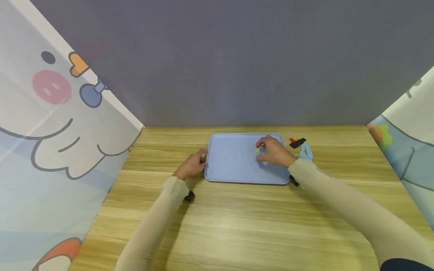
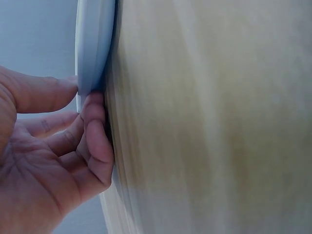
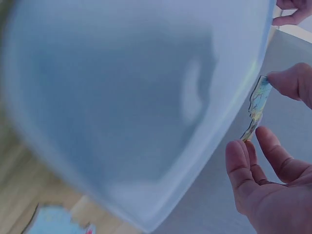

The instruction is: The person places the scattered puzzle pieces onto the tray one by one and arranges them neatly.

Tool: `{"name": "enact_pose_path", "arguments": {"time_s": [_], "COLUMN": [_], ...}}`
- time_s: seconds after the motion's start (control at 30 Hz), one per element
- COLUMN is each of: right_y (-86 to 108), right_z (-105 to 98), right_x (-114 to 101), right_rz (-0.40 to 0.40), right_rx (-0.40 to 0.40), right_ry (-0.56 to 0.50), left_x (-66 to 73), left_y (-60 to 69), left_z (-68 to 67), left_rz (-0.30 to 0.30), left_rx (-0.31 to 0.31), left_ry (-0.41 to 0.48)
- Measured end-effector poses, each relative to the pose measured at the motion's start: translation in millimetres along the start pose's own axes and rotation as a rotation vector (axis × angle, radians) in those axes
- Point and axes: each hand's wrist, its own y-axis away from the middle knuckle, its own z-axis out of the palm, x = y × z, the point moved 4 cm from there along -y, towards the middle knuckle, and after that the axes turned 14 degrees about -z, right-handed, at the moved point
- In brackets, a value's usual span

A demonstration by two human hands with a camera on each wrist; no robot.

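A light blue rectangular tray (image 1: pixel 230 160) lies on the wooden table. At its left edge my left hand (image 1: pixel 191 165) grips the rim, thumb on top and curled fingers against the outer side, as the left wrist view shows. Over the right half of the tray, my right hand (image 1: pixel 275 151) holds a small flat puzzle piece (image 3: pixel 260 97) between thumb and fingertips. The piece is pale blue with yellow and has an irregular outline. In the right wrist view it is seen tilted, nearly edge-on, above the tray surface.
Right of the tray lie several loose flat pieces: light blue ones (image 1: pixel 306 151), a black one (image 1: pixel 298 143) and a red one (image 1: pixel 292 140). My right forearm passes close to them. A grey panel (image 1: pixel 237 75) stands behind the table, with cartoon-printed walls (image 1: pixel 68 150) at both sides.
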Motion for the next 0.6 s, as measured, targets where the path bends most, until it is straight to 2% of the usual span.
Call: {"name": "enact_pose_path", "arguments": {"time_s": [0.2, 0.6], "right_y": [-28.4, -78.0], "right_z": [18, 51], "right_x": [1, -14], "right_rz": [0.031, 0.011], "right_rx": [0.001, 0.019], "right_ry": [0.016, -0.010], "left_x": [-0.2, -4.5], "left_y": [-0.8, -3.5], "left_z": [-1.4, -0.4], "left_rz": [0.005, 0.010], "left_rx": [-0.005, 0.000], "left_ry": [0.007, 0.014]}}
